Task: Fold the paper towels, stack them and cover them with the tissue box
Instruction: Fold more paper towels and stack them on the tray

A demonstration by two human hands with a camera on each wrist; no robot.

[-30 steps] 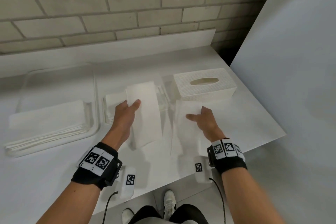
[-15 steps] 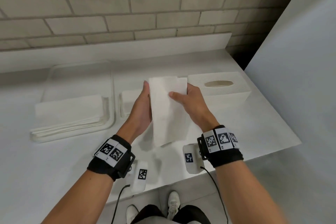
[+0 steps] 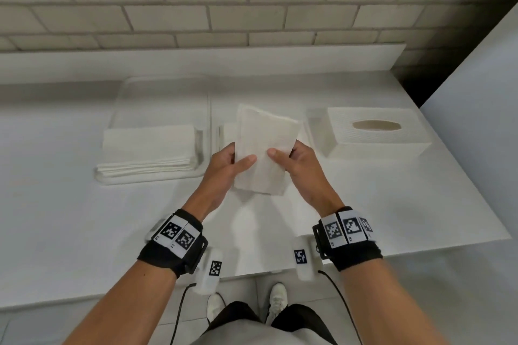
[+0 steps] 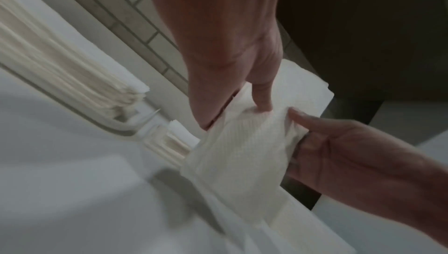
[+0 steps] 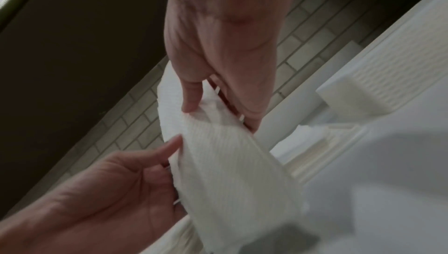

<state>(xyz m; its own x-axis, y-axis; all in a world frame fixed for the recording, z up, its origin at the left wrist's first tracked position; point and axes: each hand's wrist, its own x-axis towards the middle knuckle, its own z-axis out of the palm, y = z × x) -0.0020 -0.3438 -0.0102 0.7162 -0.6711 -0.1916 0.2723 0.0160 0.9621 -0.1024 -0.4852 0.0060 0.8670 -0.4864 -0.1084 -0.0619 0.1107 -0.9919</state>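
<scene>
Surface (image 3: 84, 232): a white top that carries everything, below the grip, so the fold can be made in the air and the sheet then laid down close by.
Tray (image 3: 165, 87): clear, off to the left of the grip; it holds the pile of unfolded towels (image 3: 148, 148), likely the supply, kept within the left hand's reach.
Tissue box (image 3: 375, 134): off to the right of the grip and a little beyond it, slot upward, standing on the surface; it seems parked aside until there is a stack to cover.
Folded stack (image 3: 227, 134): just beyond the grip, mostly hidden behind the held sheet; I judge this is where the sheet will be laid, hence the hands working right in front of it.
Held paper towel (image 3: 263, 148): folded narrow, lifted off the surface between both hands, its far end tipped away from the person.
Left hand (image 3: 224, 171): pinches the towel's left edge, thumb on the near face.
Right hand (image 3: 300, 168): pinches the right edge the same way; two opposed grips keep the limp sheet taut and its edges aligned for the next crease.
</scene>
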